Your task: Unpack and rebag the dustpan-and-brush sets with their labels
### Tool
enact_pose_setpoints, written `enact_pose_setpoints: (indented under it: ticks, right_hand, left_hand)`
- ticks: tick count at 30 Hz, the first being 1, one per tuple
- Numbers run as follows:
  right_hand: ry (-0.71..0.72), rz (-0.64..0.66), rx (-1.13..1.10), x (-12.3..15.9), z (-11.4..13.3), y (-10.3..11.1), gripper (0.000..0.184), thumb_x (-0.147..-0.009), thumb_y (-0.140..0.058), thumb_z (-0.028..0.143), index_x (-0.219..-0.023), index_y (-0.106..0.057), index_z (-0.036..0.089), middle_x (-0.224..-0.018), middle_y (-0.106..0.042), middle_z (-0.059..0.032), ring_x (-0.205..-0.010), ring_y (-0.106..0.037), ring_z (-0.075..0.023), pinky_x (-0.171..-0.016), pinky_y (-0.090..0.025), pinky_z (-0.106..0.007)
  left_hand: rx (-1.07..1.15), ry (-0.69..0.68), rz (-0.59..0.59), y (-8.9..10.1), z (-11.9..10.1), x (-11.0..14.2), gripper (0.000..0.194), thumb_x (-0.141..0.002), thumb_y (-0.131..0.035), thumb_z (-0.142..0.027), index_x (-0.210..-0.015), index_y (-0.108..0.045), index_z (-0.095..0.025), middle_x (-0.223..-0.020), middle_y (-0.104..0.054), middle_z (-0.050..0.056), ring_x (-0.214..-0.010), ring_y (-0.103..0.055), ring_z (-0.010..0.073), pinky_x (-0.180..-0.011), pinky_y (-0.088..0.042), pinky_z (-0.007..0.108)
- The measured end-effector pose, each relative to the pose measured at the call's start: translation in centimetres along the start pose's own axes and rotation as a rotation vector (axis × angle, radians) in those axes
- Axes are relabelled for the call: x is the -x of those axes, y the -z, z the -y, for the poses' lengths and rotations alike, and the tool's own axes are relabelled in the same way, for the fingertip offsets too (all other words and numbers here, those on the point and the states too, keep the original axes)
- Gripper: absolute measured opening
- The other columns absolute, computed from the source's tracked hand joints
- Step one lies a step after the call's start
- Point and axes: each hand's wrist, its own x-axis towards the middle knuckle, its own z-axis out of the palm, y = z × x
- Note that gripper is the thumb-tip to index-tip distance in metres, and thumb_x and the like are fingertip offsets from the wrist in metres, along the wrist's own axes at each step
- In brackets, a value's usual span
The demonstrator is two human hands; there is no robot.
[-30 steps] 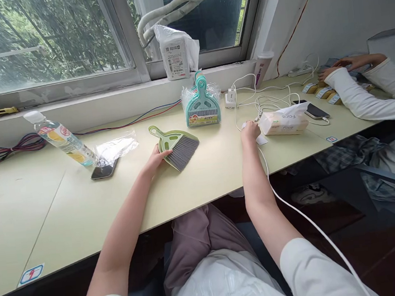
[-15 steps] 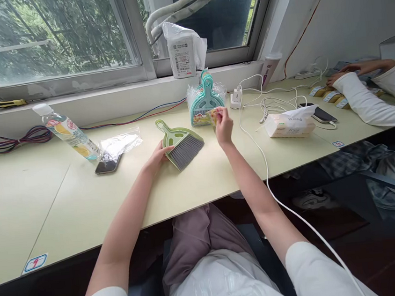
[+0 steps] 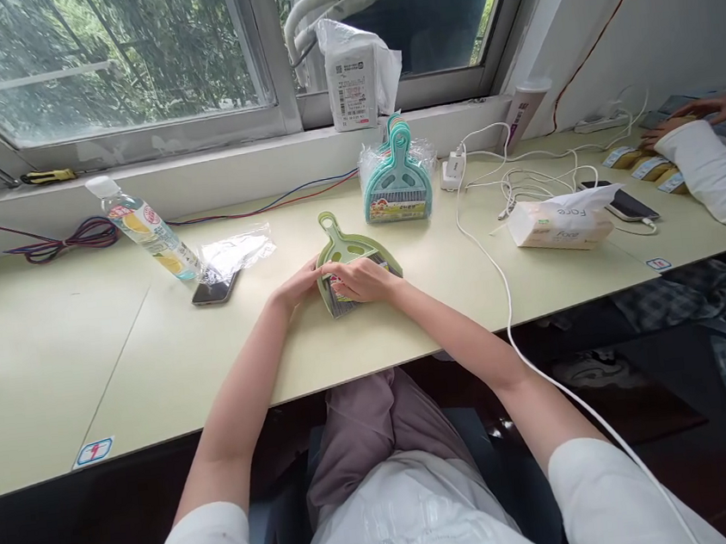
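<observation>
A small green dustpan (image 3: pixel 331 228) with a grey-bristled brush (image 3: pixel 339 307) nested in it lies on the table in front of me. My left hand (image 3: pixel 299 284) grips the dustpan's left edge. Across the brush reaches my right hand (image 3: pixel 367 279), its fingers closed on a colourful printed label (image 3: pixel 340 288) that rests against the bristles. Part of the label and brush is hidden behind that hand. Farther back stand several turquoise dustpan sets (image 3: pixel 401 164), the front one with a similar label, in clear plastic.
On the left, a tilted drink bottle (image 3: pixel 148 232) stands near a phone (image 3: pixel 214 291) and clear plastic film (image 3: pixel 244 248). A tissue pack (image 3: pixel 558 221), white cable (image 3: pixel 500 279) and charger (image 3: pixel 452 169) are on the right. Another person's sleeve (image 3: pixel 716 170) shows at far right.
My right hand has brought the label from beside the turquoise sets down onto the green set's brush. My left hand still holds the dustpan. The view has shifted slightly left.
</observation>
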Motion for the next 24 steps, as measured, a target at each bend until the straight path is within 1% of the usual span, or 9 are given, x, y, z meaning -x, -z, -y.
enact_pose_setpoints:
  ticks: [4, 7, 9, 11, 14, 17, 19, 21, 24]
  right_hand:
    - [-0.096, -0.038, -0.064, 0.5, -0.5, 0.2, 0.035, -0.094, -0.028, 0.024, -0.126, -0.041, 0.016, -0.09, -0.068, -0.0074, -0.071, -0.06, -0.0197, -0.068, -0.041, -0.03]
    - [-0.186, -0.152, -0.14, 0.9, -0.6, 0.7, 0.036, -0.095, -0.023, 0.022, -0.126, -0.041, 0.018, -0.094, -0.066, -0.007, -0.073, -0.058, -0.018, -0.072, -0.043, -0.03]
    - [-0.204, -0.183, -0.188, 0.9, -0.5, 0.9, 0.037, -0.096, -0.022, 0.023, -0.128, -0.039, 0.019, -0.099, -0.065, -0.007, -0.075, -0.058, -0.0175, -0.072, -0.043, -0.029]
    - [-0.183, -0.123, -0.184, 0.7, -0.4, 0.7, 0.036, -0.096, -0.029, 0.032, -0.129, -0.039, 0.019, -0.102, -0.065, -0.007, -0.074, -0.058, -0.0178, -0.07, -0.042, -0.029]
    - [-0.092, -0.025, -0.098, 0.2, -0.3, -0.1, 0.046, -0.093, -0.042, 0.049, -0.126, -0.042, 0.018, -0.111, -0.064, -0.0097, -0.073, -0.059, -0.0187, -0.065, -0.038, -0.028]
    - [-0.013, -0.018, 0.001, -0.1, -0.3, -0.9, 0.05, -0.092, -0.042, 0.056, -0.124, -0.045, 0.018, -0.119, -0.06, -0.012, -0.075, -0.061, -0.0196, -0.063, -0.036, -0.028]
    - [0.013, -0.015, 0.058, -0.3, -0.3, -1.0, 0.052, -0.092, -0.039, 0.058, -0.126, -0.044, 0.019, -0.12, -0.058, -0.0122, -0.076, -0.061, -0.0197, -0.062, -0.035, -0.028]
    - [0.029, 0.001, 0.103, -0.3, -0.3, -1.0, 0.054, -0.093, -0.038, 0.059, -0.129, -0.043, 0.02, -0.12, -0.056, -0.0121, -0.075, -0.061, -0.0194, -0.061, -0.035, -0.028]
    - [0.044, 0.015, 0.146, -0.3, -0.3, -0.7, 0.058, -0.093, -0.034, 0.062, -0.132, -0.04, 0.02, -0.12, -0.055, -0.0125, -0.075, -0.06, -0.0199, -0.058, -0.033, -0.028]
  left_hand:
    - [0.025, -0.022, 0.015, 0.1, 0.1, -0.1, 0.067, -0.068, -0.074, -0.055, -0.122, -0.059, -0.019, -0.112, -0.067, 0.011, -0.106, -0.063, 0.0304, -0.089, -0.05, 0.039]
    - [0.039, 0.003, 0.025, 0.0, 0.1, -0.1, 0.067, -0.07, -0.071, -0.059, -0.123, -0.058, -0.02, -0.11, -0.067, 0.011, -0.101, -0.065, 0.0297, -0.086, -0.051, 0.039]
    - [0.028, -0.001, 0.026, 0.0, 0.0, -0.1, 0.064, -0.072, -0.069, -0.059, -0.123, -0.058, -0.021, -0.11, -0.067, 0.01, -0.101, -0.065, 0.029, -0.087, -0.05, 0.039]
    - [0.0, -0.025, 0.016, -0.1, -0.1, 0.0, 0.061, -0.071, -0.07, -0.055, -0.121, -0.059, -0.021, -0.109, -0.067, 0.01, -0.102, -0.064, 0.0287, -0.089, -0.049, 0.04]
    - [-0.049, -0.05, 0.021, -0.2, -0.3, 0.3, 0.059, -0.066, -0.077, -0.04, -0.119, -0.06, -0.02, -0.104, -0.069, 0.009, -0.105, -0.063, 0.0289, -0.092, -0.048, 0.039]
    - [-0.07, -0.054, 0.053, -0.4, -0.6, 0.6, 0.062, -0.062, -0.077, -0.026, -0.12, -0.059, -0.02, -0.104, -0.069, 0.007, -0.104, -0.062, 0.0279, -0.091, -0.049, 0.037]
    - [-0.068, -0.054, 0.056, -0.6, -0.9, 0.7, 0.059, -0.064, -0.075, -0.026, -0.12, -0.059, -0.02, -0.105, -0.068, 0.007, -0.103, -0.063, 0.0266, -0.089, -0.05, 0.036]
    - [-0.061, -0.054, 0.041, -0.7, -0.9, 0.8, 0.053, -0.067, -0.074, -0.029, -0.117, -0.06, -0.019, -0.104, -0.068, 0.008, -0.101, -0.063, 0.0257, -0.087, -0.051, 0.036]
    - [-0.049, -0.053, 0.023, -0.7, -0.8, 0.7, 0.049, -0.07, -0.073, -0.033, -0.116, -0.06, -0.019, -0.102, -0.069, 0.008, -0.1, -0.063, 0.0251, -0.088, -0.051, 0.036]
